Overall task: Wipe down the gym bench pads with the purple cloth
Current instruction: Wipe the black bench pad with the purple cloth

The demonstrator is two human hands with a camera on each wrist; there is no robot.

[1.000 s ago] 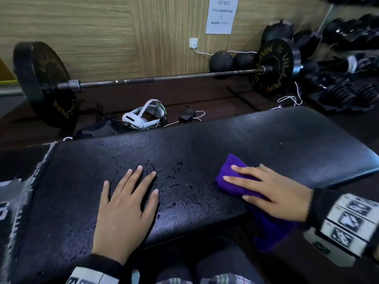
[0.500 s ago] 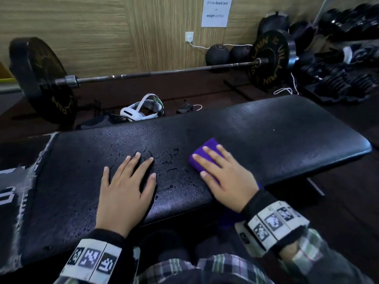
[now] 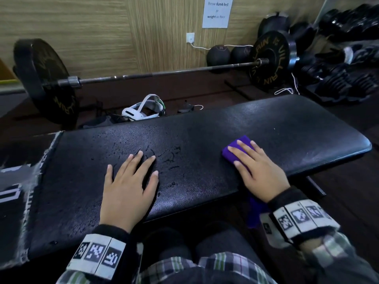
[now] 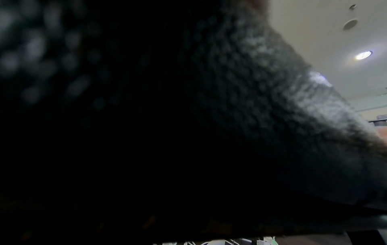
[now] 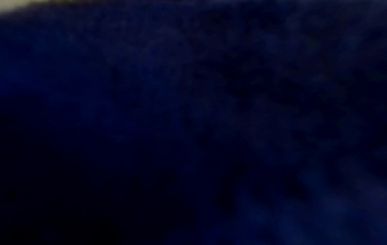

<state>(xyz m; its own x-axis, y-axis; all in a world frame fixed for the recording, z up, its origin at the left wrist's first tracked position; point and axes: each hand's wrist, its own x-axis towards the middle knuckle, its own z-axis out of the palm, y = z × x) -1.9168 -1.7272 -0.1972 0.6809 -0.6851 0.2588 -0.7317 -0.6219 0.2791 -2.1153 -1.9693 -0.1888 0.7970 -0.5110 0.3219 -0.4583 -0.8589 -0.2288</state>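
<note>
A black padded gym bench pad [image 3: 205,136] runs left to right in front of me, speckled with droplets around its middle. My left hand [image 3: 131,179] lies flat on the pad with straight, spread fingers. My right hand [image 3: 256,167] presses the folded purple cloth [image 3: 233,149] flat onto the pad's right part; a tail of the cloth hangs off the near edge. The left wrist view is filled with dark textured pad [image 4: 251,99]. Dark blue blur fills the right wrist view.
A loaded barbell [image 3: 164,73] lies on the floor behind the bench. A white headset [image 3: 143,109] and cables sit between them. Dumbbells [image 3: 344,78] crowd the far right. A second, worn pad [image 3: 14,181] adjoins on the left.
My right hand slid the cloth left toward the pad's middle, then back right toward its end. The left hand stayed flat in place.
</note>
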